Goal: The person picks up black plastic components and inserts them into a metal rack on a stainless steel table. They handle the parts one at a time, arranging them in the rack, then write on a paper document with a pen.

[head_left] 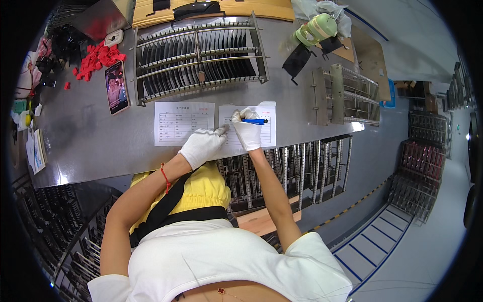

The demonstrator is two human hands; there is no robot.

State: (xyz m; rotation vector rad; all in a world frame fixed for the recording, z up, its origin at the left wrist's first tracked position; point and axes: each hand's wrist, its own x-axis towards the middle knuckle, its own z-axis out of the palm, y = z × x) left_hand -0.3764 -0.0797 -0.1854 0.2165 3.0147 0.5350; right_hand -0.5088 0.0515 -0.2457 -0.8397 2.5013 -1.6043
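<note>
My right hand [248,133], in a white glove, is closed around a blue pen [255,121]. It rests on the right-hand printed form [269,137], the pen lying across the sheet's upper part. My left hand [204,146], also gloved, lies flat with its fingers stretched toward the right. Its fingertips touch the near left part of that same sheet, and the palm overlaps the lower corner of the left-hand form [171,121], which carries a table with handwritten entries. Both sheets lie side by side on the metal table [95,146]. The pen's tip is hidden by my fingers.
Beyond the forms stands a metal rack [198,60] filled with thin black curved pieces. To its left are a lit phone [117,88] and a heap of small red pieces [98,59]. At the right are a green bottle [317,29], a black piece [298,63] and an angled rack [347,95].
</note>
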